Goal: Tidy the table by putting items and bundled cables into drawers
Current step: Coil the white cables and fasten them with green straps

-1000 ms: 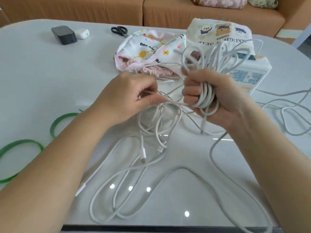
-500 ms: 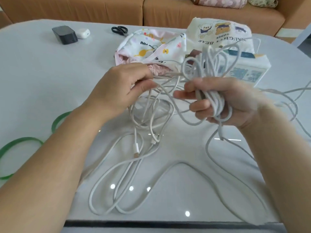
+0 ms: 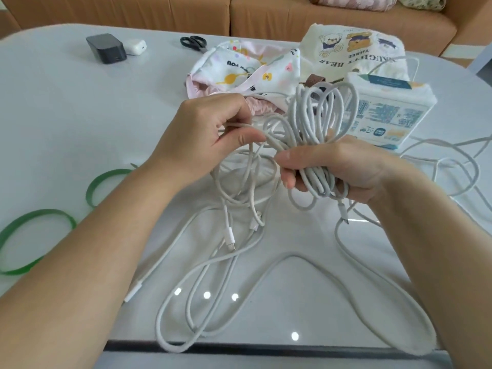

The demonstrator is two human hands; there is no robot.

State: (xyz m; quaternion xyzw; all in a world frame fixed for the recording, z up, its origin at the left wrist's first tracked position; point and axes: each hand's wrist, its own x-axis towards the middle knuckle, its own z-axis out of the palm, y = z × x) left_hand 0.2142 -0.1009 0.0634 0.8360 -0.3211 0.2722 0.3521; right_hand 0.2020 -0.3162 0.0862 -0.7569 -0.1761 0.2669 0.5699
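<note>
Here, at the near edge of the table (image 3: 66,115), loose cable (image 3: 239,288) sprawls in wide white loops. Four plug ends show, though the strands are too tangled to say how many cables there are. To the left lie two green bands (image 3: 34,211), apart from the tangle. Above the loops, the person's left hand (image 3: 202,137) pinches a single strand between thumb and fingers. The right hand (image 3: 346,166) has its fingers curled round one coil (image 3: 319,123) of gathered cable, held up off the tabletop with one plug dangling beneath it. The step in hand appears to be bundling, with the coil only partly wound and much slack left on the table. The next move likely calls for drawing the pinched strand clear of the tangle and laying it onto the coil. A band would then bind it before any trip to a drawer, and no drawer is in view. Beyond the hands sit one tissue pack (image 3: 386,113) and two cloth bags, a floral bag (image 3: 239,67) and a bear-print bag (image 3: 354,51). Farther back are one pair of scissors (image 3: 194,43), one black charger (image 3: 106,50) and one white earbud case (image 3: 135,46), with a tan sofa (image 3: 239,14) behind.
</note>
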